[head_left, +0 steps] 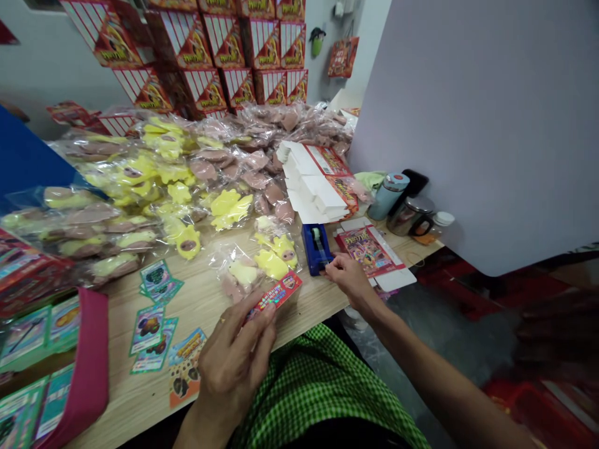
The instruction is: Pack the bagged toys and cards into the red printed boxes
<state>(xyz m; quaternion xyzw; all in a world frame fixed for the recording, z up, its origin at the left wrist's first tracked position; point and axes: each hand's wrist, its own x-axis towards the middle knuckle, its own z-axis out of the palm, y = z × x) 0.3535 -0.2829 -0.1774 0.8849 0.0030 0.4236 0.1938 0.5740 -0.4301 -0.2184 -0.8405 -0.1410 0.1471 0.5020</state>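
Observation:
My left hand [241,349] is closed around a small red printed box [281,292], holding it over the front edge of the table. At the front of a blue tape dispenser [318,249], my right hand [345,274] pinches with thumb and forefinger at the tape's cutting end. A strip of clear tape [322,260] seems to run to those fingertips, though it is hard to make out. Just beyond the box lie clear bags with yellow and brown animal-shaped pieces [276,255].
Bagged pieces [243,162] heap across the table's back, below stacked red cartons [224,50]. Flat boxes [318,181] lie behind the dispenser, beside a flask [388,194] and steel mug [409,215]. Cards [150,330] and a pink bin [88,368] are on the left.

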